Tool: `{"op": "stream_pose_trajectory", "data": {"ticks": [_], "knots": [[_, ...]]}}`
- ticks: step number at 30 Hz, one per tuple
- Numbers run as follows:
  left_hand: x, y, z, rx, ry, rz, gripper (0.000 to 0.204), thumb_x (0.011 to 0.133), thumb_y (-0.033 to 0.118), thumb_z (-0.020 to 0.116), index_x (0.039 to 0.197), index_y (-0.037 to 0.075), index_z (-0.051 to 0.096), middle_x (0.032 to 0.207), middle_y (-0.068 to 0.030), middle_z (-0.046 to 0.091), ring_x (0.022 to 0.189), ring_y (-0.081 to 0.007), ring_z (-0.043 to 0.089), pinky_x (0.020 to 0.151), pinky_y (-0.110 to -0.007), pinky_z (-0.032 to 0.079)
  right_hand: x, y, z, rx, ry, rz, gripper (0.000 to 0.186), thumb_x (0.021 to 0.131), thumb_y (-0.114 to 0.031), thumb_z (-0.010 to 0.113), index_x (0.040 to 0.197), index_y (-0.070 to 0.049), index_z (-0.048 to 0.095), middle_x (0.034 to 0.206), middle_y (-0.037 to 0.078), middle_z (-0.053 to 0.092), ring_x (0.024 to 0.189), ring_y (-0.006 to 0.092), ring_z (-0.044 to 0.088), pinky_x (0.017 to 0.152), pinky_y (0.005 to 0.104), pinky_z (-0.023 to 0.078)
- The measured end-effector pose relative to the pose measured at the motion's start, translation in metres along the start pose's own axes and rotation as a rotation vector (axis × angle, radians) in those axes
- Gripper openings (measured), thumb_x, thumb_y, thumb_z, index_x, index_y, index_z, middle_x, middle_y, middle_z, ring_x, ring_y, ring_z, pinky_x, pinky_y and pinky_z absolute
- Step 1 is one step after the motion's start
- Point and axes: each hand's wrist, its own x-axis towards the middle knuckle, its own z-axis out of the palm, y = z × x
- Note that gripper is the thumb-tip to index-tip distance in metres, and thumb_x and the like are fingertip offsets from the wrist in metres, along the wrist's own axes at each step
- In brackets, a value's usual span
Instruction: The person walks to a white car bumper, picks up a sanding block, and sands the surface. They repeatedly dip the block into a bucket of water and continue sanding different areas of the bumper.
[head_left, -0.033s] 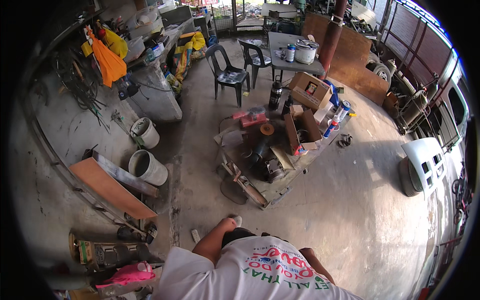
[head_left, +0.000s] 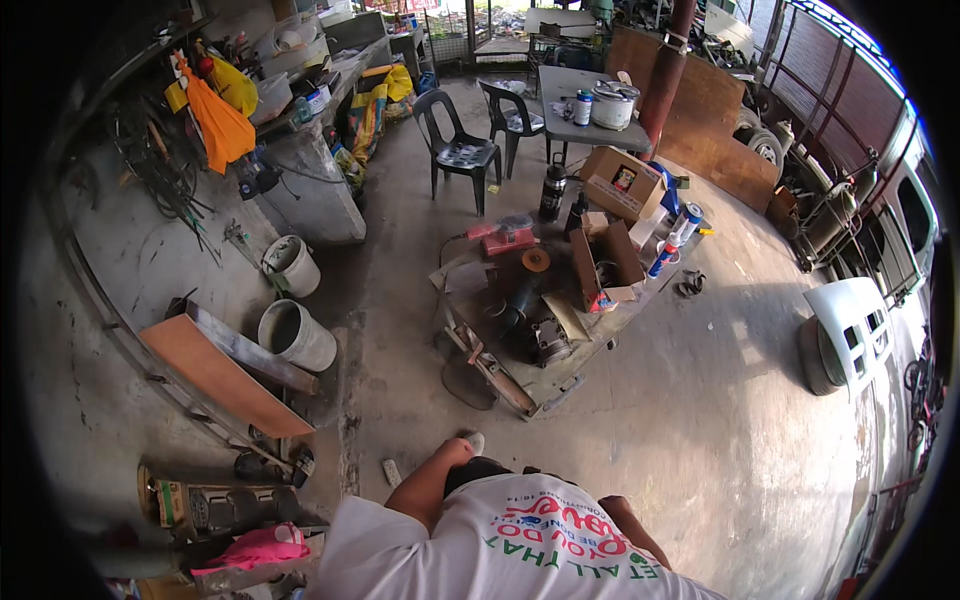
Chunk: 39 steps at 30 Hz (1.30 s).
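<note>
Off the near corner of the table (head_left: 570, 374), left hand (head_left: 457, 451), right hand (head_left: 613, 503) — can't tell the grip (too small) — metal part (head_left: 551, 343) untouched.

Your left hand (head_left: 457, 451) is low in front of your white shirt (head_left: 470, 545), grip unreadable; right hand (head_left: 613, 503) mostly hidden by your torso. Ahead of you, low desk (head_left: 562, 374) carries metal part (head_left: 552, 343), orange disc (head_left: 536, 260), red tool (head_left: 510, 241), open cardboard box (head_left: 623, 252). Black chair (head_left: 466, 153) beyond it, grey bucket (head_left: 314, 341) to your left.
</note>
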Motion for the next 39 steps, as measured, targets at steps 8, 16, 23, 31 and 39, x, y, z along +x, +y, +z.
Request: {"op": "stream_pose_trajectory", "data": {"ticks": [8,16,23,31,39], "knots": [[-0.042,-0.023,0.003,-0.124,-0.043,-0.207,0.023,0.082,0.031,0.076,0.100,0.017,0.082,0.105,-0.0118,0.078,0.099,-0.0293,0.075,0.092,-0.040,0.058,0.005,-0.054,-0.015,0.239,0.008,0.272,0.020,0.098,-0.023,0.062,0.110,-0.008,0.070,0.093,0.008,0.074,0.070,0.0218,0.071,0.059,0.0380,0.054],[-0.068,-0.049,0.004,-0.092,-0.048,-0.221,0.027,0.085,0.033,0.075,0.104,0.014,0.081,0.105,-0.0129,0.078,0.100,-0.0308,0.075,0.091,-0.041,0.058,0.026,-0.082,-0.009,0.154,0.015,0.130,0.029,0.094,-0.026,0.069,0.115,-0.006,0.074,0.093,0.008,0.076,0.071,0.0198,0.073,0.059,0.0345,0.058],[-0.084,-0.051,0.007,-0.077,0.000,-0.183,0.033,0.087,0.035,0.073,0.110,0.011,0.079,0.107,-0.0143,0.078,0.101,-0.0306,0.075,0.092,-0.041,0.057,0.033,-0.088,-0.003,0.040,0.011,0.115,0.033,0.091,-0.029,0.070,0.114,-0.006,0.076,0.089,0.006,0.077,0.071,0.0172,0.074,0.060,0.0345,0.060],[-0.082,-0.050,0.005,-0.104,-0.025,-0.179,0.032,0.086,0.032,0.071,0.109,0.011,0.080,0.110,-0.0148,0.077,0.105,-0.0312,0.074,0.095,-0.041,0.056,0.030,-0.066,-0.004,-0.083,0.000,0.199,0.031,0.092,-0.032,0.067,0.110,-0.009,0.078,0.091,0.006,0.079,0.076,0.0187,0.077,0.064,0.0361,0.063],[-0.070,-0.051,0.012,-0.128,-0.033,-0.165,0.031,0.090,0.028,0.071,0.110,0.005,0.078,0.101,-0.0135,0.079,0.091,-0.0238,0.076,0.083,-0.037,0.059,0.020,-0.054,0.002,-0.072,-0.012,0.250,0.032,0.091,-0.032,0.068,0.110,-0.008,0.077,0.092,0.005,0.078,0.075,0.0185,0.076,0.064,0.0359,0.062]]}}
